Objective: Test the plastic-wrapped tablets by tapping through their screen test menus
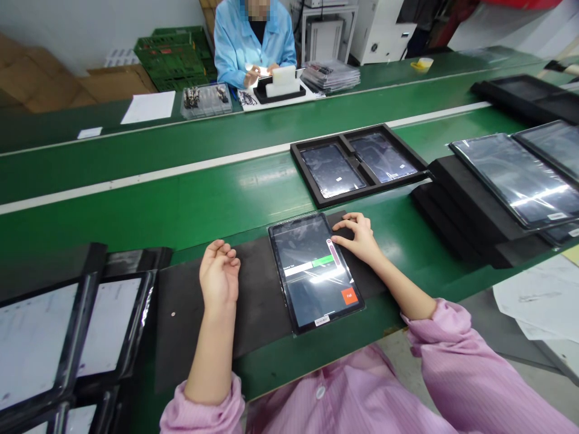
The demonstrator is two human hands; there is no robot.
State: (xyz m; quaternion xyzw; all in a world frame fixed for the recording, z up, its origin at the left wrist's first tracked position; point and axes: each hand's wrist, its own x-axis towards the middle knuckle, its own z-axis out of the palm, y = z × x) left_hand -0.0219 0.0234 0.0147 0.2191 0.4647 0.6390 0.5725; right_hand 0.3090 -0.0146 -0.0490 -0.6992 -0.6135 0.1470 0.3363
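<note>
The right hand (357, 238) is touching the right edge of the tablet (314, 271) lying on the black mat (253, 301), fingers spread, perhaps pressing a side button. The left hand (219, 277) is resting beside it, fingers loosely curled, holding nothing.

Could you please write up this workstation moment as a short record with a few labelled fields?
surface: green bench with a black mat
left hand: loosely curled, resting on the mat, holding nothing
right hand: fingertips at the tablet's right edge
tablet: lying flat on the mat, screen lit, green bar and orange button showing
behind: black tray with two dark panels
across the bench: a person in a blue coat
</note>
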